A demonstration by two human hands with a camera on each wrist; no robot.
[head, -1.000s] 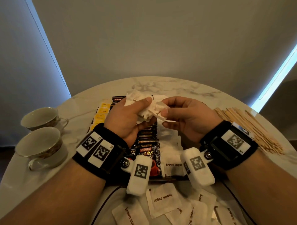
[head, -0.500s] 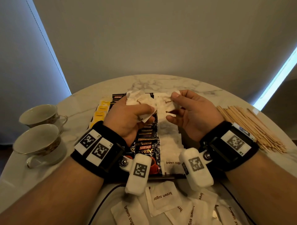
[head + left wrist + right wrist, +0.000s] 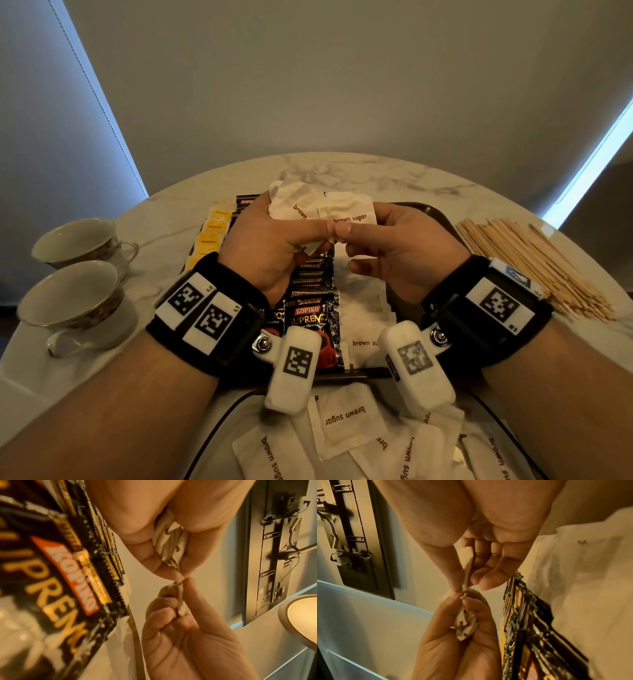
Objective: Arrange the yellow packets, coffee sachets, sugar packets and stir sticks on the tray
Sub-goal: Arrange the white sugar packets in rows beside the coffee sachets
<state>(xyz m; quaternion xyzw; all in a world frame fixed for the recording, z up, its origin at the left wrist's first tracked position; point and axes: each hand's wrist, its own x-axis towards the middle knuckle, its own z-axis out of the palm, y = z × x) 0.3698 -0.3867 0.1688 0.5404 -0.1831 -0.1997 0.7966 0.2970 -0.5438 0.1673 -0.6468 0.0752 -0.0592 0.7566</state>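
Coffee sachets [image 3: 313,301] and yellow packets [image 3: 210,236] already line the tray [image 3: 432,213]. Left hand [image 3: 263,246] clutches a sugar-packet bunch [image 3: 291,202], right hand [image 3: 394,250] pinches one sugar packet [image 3: 349,214] above it. Stir sticks [image 3: 534,263] and seemingly many packets wait on the table [image 3: 359,171]

1. The sugar packets [image 3: 346,423] are white with brown "brown sugar" lettering.
2. The coffee sachets [image 3: 313,320] are black with gold lettering and a red-orange brand band.
3. The yellow packets [image 3: 214,228] are bright yellow with paler tops.
4. The stir sticks [image 3: 534,267] are pale, light-brown wood.
5. The tray [image 3: 436,214] is dark, near black.
6. The table [image 3: 359,171] is white marble with grey veining.
7. The cups [image 3: 73,301] are cream with a dark patterned band.
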